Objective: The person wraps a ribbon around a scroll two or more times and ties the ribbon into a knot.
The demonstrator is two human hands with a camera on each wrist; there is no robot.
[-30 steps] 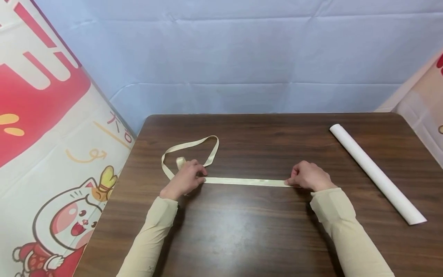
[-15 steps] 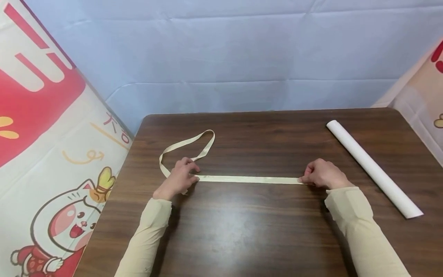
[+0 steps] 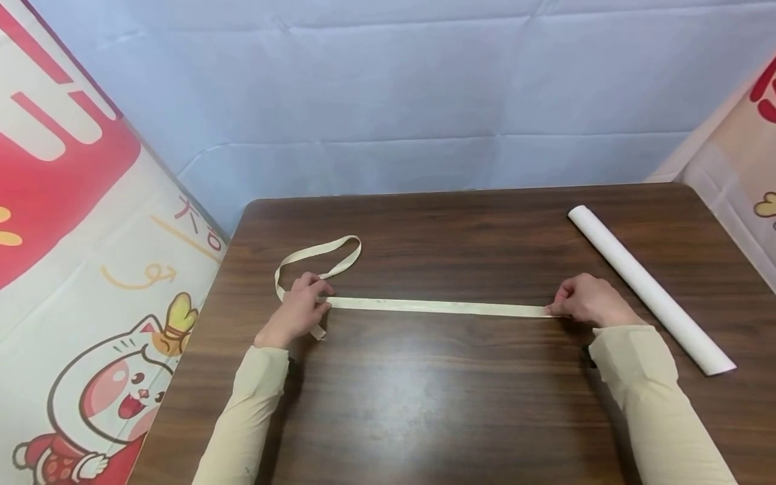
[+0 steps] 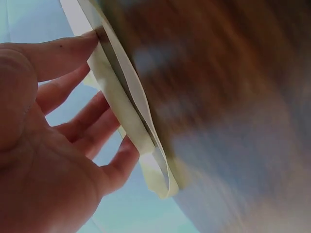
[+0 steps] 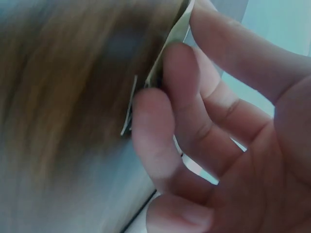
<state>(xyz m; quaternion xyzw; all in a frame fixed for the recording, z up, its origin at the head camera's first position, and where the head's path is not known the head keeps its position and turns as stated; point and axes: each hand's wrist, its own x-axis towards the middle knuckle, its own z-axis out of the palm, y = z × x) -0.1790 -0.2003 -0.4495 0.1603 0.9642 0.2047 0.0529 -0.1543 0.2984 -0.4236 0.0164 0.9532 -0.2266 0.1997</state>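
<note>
A cream ribbon (image 3: pixel 424 306) runs nearly straight and flat between my two hands, close over the brown table. My left hand (image 3: pixel 295 310) pinches it between thumb and fingers on the left; beyond that hand the ribbon's slack curves into a loop, and a short frayed tail shows below the fingers. In the left wrist view the ribbon (image 4: pixel 114 92) passes under the thumb tip, doubled over itself. At the other end, my right hand (image 3: pixel 591 300) pinches the ribbon near its end with thumb and curled fingers. Loose threads stick out past the fingertips in the right wrist view.
A white rolled tube (image 3: pixel 651 289) lies slanted on the table (image 3: pixel 424 404), right of my right hand. Behind the table's far edge hangs a pale blue cloth (image 3: pixel 388 87). A printed cartoon sheet (image 3: pixel 121 377) stands along the left side.
My hands have moved apart, the right one rightward and the left one leftward, so the straight ribbon span between them is longer. The loop on the left has become smaller.
</note>
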